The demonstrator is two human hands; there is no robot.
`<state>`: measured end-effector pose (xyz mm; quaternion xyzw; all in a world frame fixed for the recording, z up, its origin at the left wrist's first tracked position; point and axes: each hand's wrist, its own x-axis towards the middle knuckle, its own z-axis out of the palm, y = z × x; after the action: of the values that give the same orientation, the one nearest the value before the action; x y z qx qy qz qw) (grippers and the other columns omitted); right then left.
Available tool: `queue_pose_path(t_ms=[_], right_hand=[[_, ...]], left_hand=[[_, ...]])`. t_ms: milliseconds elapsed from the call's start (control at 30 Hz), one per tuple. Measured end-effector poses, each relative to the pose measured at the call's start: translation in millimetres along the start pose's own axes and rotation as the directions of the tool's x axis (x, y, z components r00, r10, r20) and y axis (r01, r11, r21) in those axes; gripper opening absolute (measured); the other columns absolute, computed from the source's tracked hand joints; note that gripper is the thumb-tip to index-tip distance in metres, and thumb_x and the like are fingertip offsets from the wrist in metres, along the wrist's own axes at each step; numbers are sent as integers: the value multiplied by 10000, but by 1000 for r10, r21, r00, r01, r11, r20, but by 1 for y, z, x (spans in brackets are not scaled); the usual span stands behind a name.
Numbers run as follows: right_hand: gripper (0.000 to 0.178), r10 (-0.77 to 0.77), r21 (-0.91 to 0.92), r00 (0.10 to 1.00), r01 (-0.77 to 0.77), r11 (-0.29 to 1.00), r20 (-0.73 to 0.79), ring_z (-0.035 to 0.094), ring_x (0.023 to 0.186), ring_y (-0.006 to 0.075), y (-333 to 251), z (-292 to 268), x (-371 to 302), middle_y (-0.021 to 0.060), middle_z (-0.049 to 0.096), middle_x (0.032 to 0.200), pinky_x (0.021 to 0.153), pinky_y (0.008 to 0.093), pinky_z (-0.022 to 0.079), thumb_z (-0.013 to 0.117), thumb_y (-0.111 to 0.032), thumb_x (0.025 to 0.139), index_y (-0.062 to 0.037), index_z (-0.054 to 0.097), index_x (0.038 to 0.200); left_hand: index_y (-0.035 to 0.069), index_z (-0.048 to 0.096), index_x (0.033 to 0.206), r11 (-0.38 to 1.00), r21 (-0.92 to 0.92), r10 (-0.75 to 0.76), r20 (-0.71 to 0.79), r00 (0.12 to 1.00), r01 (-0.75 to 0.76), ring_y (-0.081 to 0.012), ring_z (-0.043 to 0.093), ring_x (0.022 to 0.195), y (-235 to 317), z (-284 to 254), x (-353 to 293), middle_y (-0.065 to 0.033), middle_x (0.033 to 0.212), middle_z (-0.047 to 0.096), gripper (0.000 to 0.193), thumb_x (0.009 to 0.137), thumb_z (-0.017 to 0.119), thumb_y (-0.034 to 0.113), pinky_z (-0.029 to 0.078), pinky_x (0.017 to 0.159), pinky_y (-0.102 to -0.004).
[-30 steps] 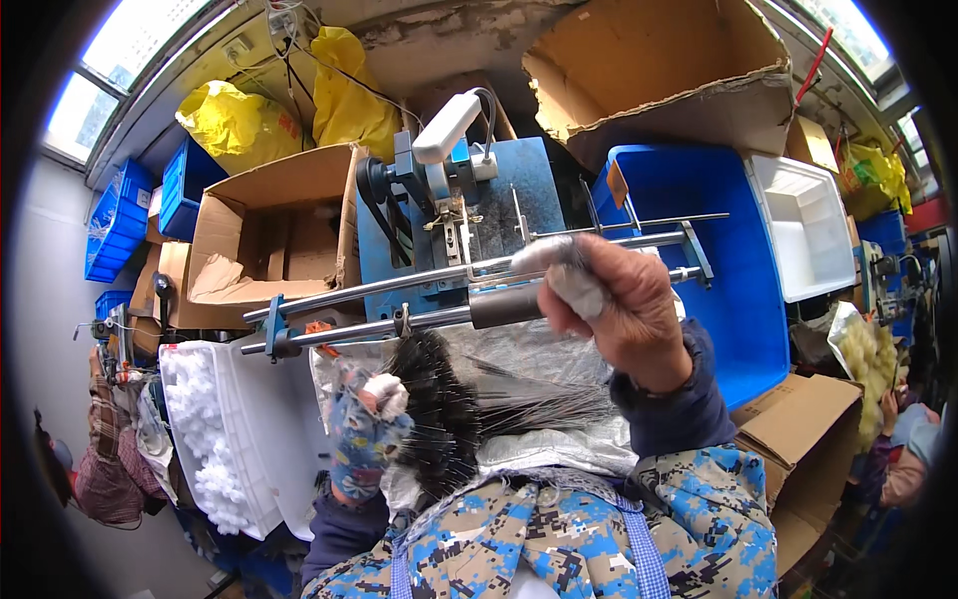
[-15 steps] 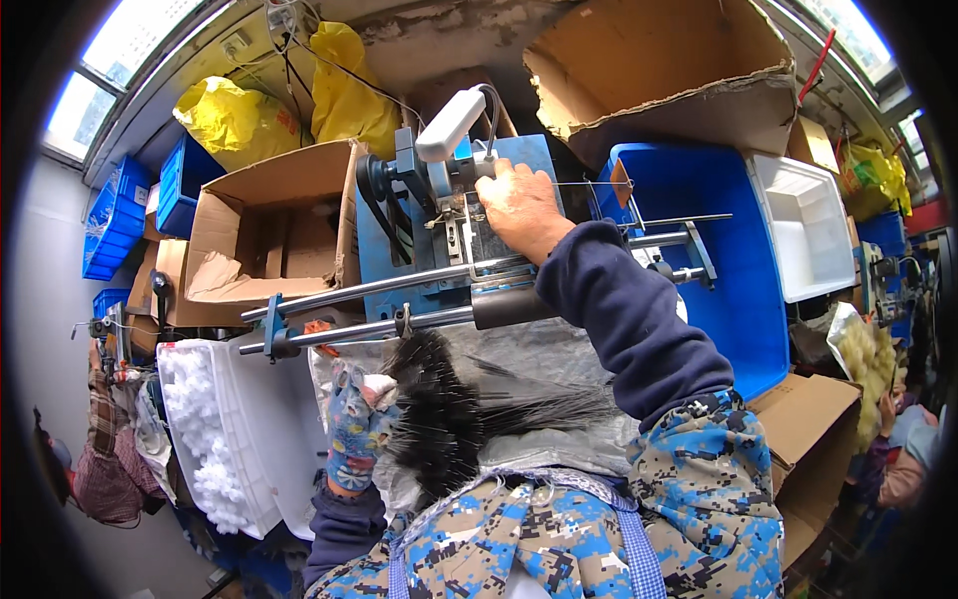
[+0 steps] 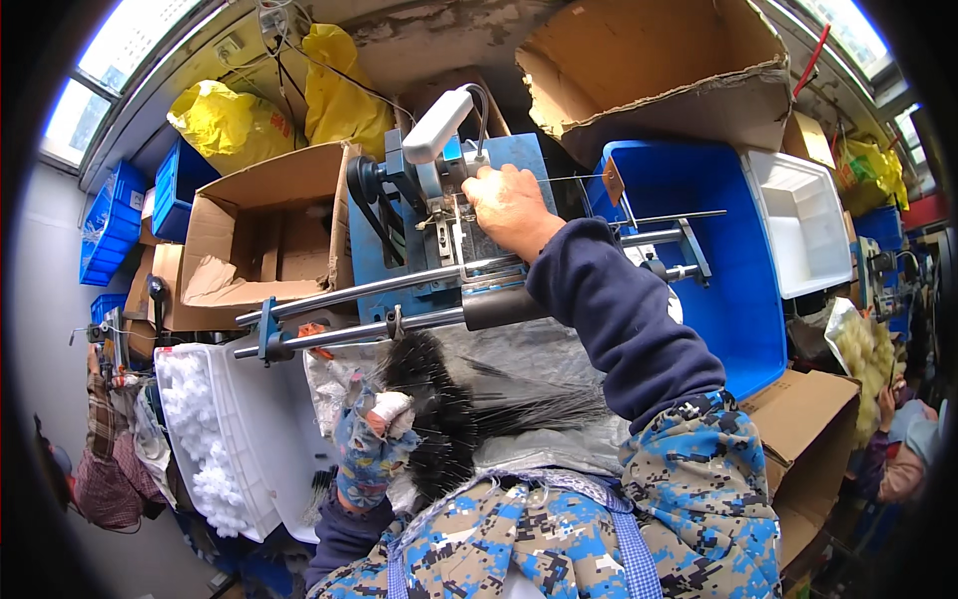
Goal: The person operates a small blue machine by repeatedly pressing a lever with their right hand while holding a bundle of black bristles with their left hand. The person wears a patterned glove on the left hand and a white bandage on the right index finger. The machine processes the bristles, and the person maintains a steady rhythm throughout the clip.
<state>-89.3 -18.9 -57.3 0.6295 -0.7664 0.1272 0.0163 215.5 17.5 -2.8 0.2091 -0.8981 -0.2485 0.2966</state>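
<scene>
My bare right hand [image 3: 511, 208] rests at the working head of the blue bench machine [image 3: 374, 245], its fingers curled together over a part that they hide. Just right of that hand, a thin wire [image 3: 577, 178] runs across to a small brown plate [image 3: 613, 183]. My left hand [image 3: 375, 439], in a patterned glove with white wrapping on a finger, is curled against the left side of a bundle of long black bristles [image 3: 431, 394]. Whatever its fingers hold is hidden. The bristles lie on a grey sheet [image 3: 559, 354] over my lap.
Two steel rails [image 3: 369, 290] cross in front of me. A white bin [image 3: 249, 399] with white fluffy pieces stands left, an open carton [image 3: 190, 290] behind it. To the right are a blue tub [image 3: 743, 299] and a white tray [image 3: 833, 250]. Other people work at both far sides.
My left hand has moved right, closer to the black bristles, and turned a little. My right hand stays at the machine head. The whole view has shifted slightly.
</scene>
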Motion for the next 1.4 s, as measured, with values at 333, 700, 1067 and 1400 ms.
queue_pose_path(t_ms=[333, 700, 1067, 1400], right_hand=[[384, 84, -116, 969, -114, 987, -233, 398, 1075, 309, 6, -9, -29, 146, 419, 1219, 839, 462, 331, 620, -283, 741, -39, 597, 1036], [598, 211, 48, 977, -210, 977, -19, 485, 953, 282, -8, -11, -51, 141, 404, 1073, 709, 414, 459, 635, -336, 757, 19, 451, 1203], [650, 132, 117, 991, -129, 985, -14, 570, 797, 319, -46, 0, -29, 216, 486, 998, 683, 360, 510, 633, -327, 770, 104, 398, 1195], [347, 106, -269, 978, -152, 951, -179, 472, 934, 242, 30, -45, -43, 66, 520, 1001, 743, 387, 355, 666, -210, 693, -45, 590, 988]], left_hand=[[56, 621, 940, 996, 28, -86, 23, 996, 85, -218, 589, 692, 2, -5, -8, -77, 804, 602, 255, 697, 656, -10, 471, 609, -303], [80, 619, 926, 994, -52, -98, -43, 994, 95, -252, 592, 719, -2, 12, -7, -96, 820, 609, 268, 676, 693, 16, 469, 647, -333], [90, 628, 925, 987, -32, -161, -43, 986, 160, -194, 582, 649, 13, -1, -1, -80, 815, 598, 283, 672, 688, -23, 461, 579, -304], [-17, 573, 957, 868, -320, -440, -136, 888, 381, -141, 615, 670, 0, 10, -19, -84, 741, 636, 121, 838, 577, 9, 496, 635, -261]])
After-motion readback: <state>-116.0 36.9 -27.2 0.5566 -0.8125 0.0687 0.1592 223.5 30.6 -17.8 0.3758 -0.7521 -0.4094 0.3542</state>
